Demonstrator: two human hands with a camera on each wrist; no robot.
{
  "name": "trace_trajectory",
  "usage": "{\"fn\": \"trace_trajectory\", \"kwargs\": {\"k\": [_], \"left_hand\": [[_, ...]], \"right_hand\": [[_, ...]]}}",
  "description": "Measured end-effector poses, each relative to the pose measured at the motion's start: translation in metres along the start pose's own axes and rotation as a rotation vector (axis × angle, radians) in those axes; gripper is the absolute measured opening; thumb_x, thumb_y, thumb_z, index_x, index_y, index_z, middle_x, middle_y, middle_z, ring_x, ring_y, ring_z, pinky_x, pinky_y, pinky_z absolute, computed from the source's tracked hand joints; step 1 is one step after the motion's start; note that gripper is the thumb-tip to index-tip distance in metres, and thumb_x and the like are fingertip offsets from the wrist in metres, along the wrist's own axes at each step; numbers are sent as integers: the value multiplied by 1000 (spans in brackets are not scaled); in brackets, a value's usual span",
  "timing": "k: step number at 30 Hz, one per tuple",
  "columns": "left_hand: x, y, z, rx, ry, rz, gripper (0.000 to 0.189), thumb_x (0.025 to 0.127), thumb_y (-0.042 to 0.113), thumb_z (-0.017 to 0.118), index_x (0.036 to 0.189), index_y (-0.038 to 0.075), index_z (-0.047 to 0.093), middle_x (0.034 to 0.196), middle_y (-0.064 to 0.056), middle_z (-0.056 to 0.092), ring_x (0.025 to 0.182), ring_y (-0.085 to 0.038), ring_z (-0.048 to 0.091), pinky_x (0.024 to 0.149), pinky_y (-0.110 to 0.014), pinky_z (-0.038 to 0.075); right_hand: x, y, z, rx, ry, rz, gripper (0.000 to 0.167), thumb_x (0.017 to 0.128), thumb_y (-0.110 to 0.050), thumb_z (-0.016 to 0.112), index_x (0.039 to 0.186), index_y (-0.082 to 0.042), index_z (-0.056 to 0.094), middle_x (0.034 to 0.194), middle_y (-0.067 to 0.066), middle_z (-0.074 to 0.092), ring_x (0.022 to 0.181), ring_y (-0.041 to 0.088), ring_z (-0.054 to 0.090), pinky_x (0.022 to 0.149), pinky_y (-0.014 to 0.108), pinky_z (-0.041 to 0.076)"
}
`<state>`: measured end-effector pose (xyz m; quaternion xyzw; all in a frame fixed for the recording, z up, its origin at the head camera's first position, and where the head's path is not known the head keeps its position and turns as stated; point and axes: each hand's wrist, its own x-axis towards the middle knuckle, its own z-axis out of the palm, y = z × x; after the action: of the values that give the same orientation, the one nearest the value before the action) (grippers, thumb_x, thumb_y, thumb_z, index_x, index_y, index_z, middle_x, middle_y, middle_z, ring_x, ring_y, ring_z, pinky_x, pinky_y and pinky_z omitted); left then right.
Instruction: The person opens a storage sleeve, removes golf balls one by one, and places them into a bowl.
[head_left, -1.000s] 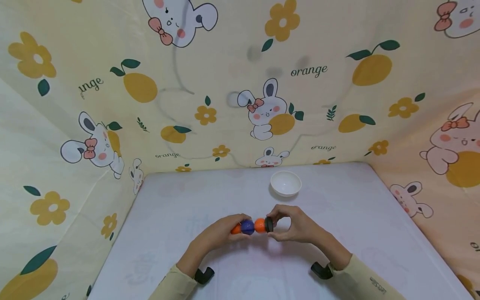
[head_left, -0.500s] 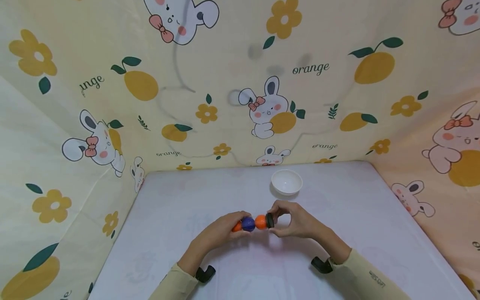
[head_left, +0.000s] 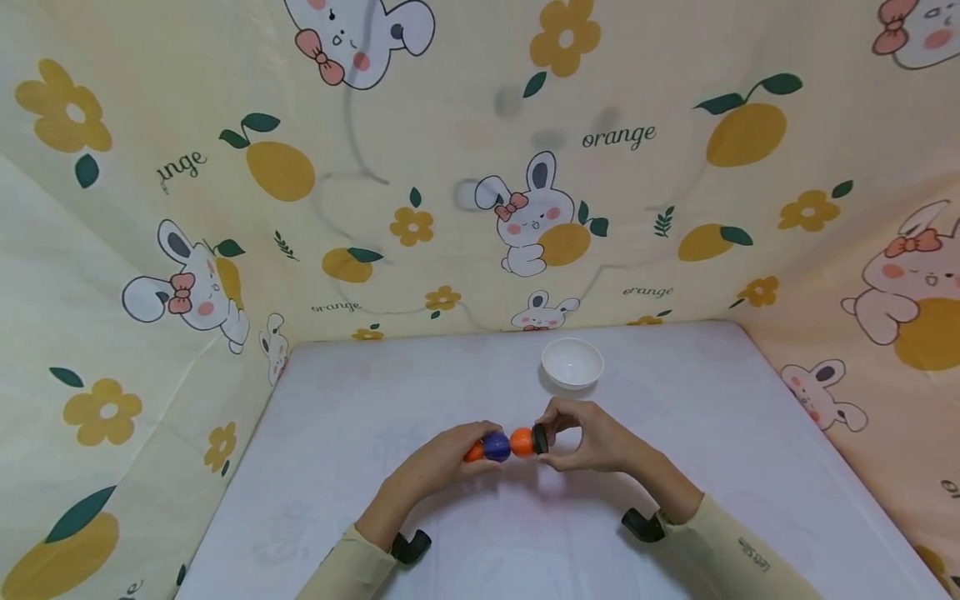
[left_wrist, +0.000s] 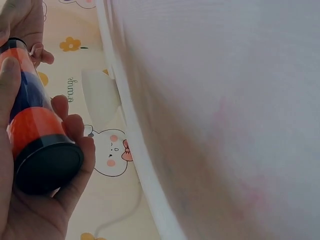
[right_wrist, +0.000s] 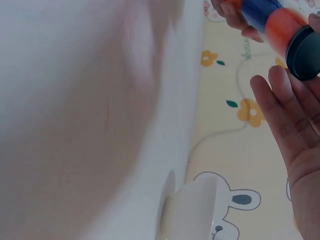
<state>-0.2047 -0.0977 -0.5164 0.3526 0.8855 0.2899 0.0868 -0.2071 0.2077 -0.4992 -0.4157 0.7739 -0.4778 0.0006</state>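
Observation:
Both hands hold a clear tube (left_wrist: 40, 102) with orange and blue balls inside and a black cap at each end. My left hand (head_left: 442, 457) wraps round its left part; in the left wrist view the fingers curl about it close to one black cap (left_wrist: 48, 165). At the other end, my right hand (head_left: 596, 437) pinches the other black cap (head_left: 539, 439) between thumb and fingertips. The right wrist view shows this cap (right_wrist: 306, 52) in place on the tube. In the head view the tube lies roughly level above the table.
A white bowl (head_left: 572, 364) stands on the white-covered table (head_left: 360, 392) behind the hands, near the back edge. A printed cloth (head_left: 450, 167) with rabbits and oranges rises behind and at both sides.
Both hands and the tube have shifted very slightly upward in the head view. Each hand keeps the same hold, and the cap stays on the tube.

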Motion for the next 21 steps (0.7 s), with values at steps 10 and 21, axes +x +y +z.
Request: {"fn": "trace_trajectory", "kwargs": {"k": [10,21], "left_hand": [[3,0,1,-25,-1,17,50,103,40,74,144,15,59,133,-2,70,107,-10,64,99,-34,57],[3,-4,-5,-21,71,55,53,100,39,78,143,14,60,137,-2,69,118,-14,66,107,-39,55]], "right_hand": [[-2,5,-3,4,12,-38,47,78,4,92,116,-6,66,111,10,76,89,22,75,83,43,66],[-3,11,2,-93,121,-58,55,72,3,97,118,-6,67,108,6,73,93,21,73,88,41,65]]}}
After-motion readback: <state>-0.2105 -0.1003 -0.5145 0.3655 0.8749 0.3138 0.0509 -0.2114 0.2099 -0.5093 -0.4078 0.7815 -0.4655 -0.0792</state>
